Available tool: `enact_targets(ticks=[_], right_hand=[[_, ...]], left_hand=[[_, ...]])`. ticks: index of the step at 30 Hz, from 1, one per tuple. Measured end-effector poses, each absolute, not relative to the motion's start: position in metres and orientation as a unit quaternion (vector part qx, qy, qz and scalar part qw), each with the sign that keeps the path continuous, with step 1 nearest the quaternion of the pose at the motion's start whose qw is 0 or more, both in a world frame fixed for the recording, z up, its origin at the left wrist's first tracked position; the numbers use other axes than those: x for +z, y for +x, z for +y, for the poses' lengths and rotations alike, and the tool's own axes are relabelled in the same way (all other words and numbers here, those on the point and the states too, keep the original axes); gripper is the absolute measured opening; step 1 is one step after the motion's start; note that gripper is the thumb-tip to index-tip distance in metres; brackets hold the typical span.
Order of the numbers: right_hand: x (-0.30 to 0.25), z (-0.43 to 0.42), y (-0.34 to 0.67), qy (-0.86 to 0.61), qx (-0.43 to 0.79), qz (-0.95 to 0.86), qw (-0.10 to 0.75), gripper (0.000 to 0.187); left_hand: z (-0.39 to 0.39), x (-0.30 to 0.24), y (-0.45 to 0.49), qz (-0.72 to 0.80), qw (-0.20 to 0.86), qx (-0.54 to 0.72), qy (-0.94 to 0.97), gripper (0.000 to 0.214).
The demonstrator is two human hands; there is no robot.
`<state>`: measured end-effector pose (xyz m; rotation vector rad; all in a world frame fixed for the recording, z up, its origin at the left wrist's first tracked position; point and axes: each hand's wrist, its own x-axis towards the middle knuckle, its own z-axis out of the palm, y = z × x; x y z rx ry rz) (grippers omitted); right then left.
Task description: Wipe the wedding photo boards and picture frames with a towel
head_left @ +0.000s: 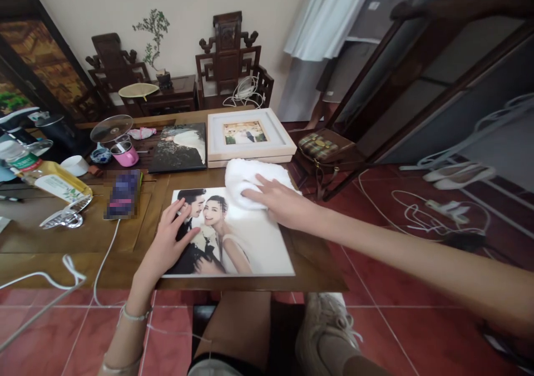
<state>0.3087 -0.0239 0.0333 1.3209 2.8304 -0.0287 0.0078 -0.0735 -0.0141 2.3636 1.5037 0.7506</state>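
Note:
A large wedding photo panel (269,245) lies flat at the front edge of the wooden table. My left hand (170,236) rests on its left side, fingers spread and holding nothing. At the panel's upper right corner, my right hand (281,202) presses a folded white towel (242,173) against the surface, its fingers bent into the cloth. Part of the towel is hidden under that hand. Just behind the towel stands a pale wooden box frame (212,134) with a small photo set in it. Left of the frame is a dark photo album or panel (167,156).
On the left are a phone (124,195) with a white cable, a clear hair clip (69,214), an oil-coloured bottle (54,178) and a pink mug (125,153). A chair with a checked bag (319,147) stands right. Cables (434,214) lie on the red floor.

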Motion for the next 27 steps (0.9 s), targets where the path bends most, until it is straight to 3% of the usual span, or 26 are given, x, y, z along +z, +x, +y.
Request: enact_targets(ticks=[5, 12, 18, 23, 27], right_hand=[[0.031, -0.083, 0.303, 0.43, -0.035, 0.901, 0.05, 0.084], [0.033, -0.178, 0.285, 0.357, -0.131, 0.925, 0.02, 0.051], [0.042, -0.11, 0.293, 0.376, -0.097, 0.92, 0.048, 0.08], [0.038, -0.037, 0.3, 0.403, -0.039, 0.914, 0.03, 0.082], [0.039, -0.037, 0.293, 0.453, -0.058, 0.889, 0.037, 0.088]], left_hand=[[-0.074, -0.014, 0.012, 0.536, 0.122, 0.261, 0.793, 0.047], [-0.074, -0.011, 0.014, 0.549, 0.125, 0.221, 0.796, 0.049], [-0.074, -0.012, 0.012, 0.528, 0.115, 0.222, 0.812, 0.05], [-0.074, -0.014, 0.012, 0.535, 0.117, 0.231, 0.804, 0.049], [-0.075, -0.015, 0.013, 0.545, 0.119, 0.243, 0.793, 0.05]])
